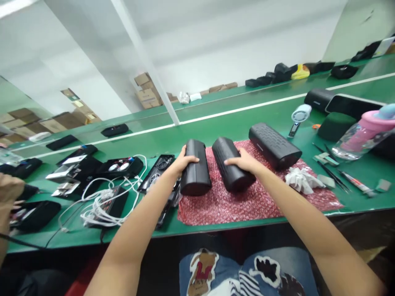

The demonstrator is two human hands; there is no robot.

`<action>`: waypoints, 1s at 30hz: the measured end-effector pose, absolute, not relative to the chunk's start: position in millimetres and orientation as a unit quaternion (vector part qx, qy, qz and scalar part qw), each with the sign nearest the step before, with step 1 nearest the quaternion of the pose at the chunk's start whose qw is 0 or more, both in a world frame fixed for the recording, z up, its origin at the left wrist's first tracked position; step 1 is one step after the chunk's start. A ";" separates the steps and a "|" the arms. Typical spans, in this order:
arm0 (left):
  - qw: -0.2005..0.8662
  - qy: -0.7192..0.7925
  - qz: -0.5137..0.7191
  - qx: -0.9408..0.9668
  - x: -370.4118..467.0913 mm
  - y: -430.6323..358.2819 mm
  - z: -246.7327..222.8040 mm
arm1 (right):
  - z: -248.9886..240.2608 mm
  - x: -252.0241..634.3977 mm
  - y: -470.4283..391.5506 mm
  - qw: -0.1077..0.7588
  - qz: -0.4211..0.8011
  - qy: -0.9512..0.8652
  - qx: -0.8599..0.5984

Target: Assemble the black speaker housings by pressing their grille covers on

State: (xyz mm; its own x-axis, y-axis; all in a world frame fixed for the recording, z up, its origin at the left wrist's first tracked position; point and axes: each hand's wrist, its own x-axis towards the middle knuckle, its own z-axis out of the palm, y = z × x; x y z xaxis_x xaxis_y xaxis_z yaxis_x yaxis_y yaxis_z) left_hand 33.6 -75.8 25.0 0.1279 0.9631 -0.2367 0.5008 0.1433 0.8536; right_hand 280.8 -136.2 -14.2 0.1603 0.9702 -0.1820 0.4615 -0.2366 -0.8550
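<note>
Two black speaker-like cases are in my hands over a sheet of red bubble wrap. My left hand is wrapped round the left black case, near the wrap's left edge. Around the right black case, which is tilted, the fingers of my right hand are closed. The two cases are apart from each other. A third black speaker lies at the wrap's upper right. Crumpled white tissue sits on the wrap to the right.
Left of the wrap lie an opened black housing and tangled white cables. Another person's hand is at the far left. Tweezers, a pink-lidded bottle and a small fan stand or lie at the right.
</note>
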 end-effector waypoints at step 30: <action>0.666 0.522 0.383 0.371 29.7 -178.3 -27.2 | -30.0 272.7 -244.7 0.229 0.369 -0.574 -0.695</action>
State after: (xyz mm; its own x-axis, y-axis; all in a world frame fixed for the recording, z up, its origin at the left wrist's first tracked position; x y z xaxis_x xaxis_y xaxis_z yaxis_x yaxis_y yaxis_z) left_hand 29.7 -178.3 -27.2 0.1617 0.8978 -0.4096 -0.1228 0.4301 0.8944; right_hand 272.7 -244.7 -30.0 0.0703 0.9659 -0.2494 0.6283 -0.2370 -0.7410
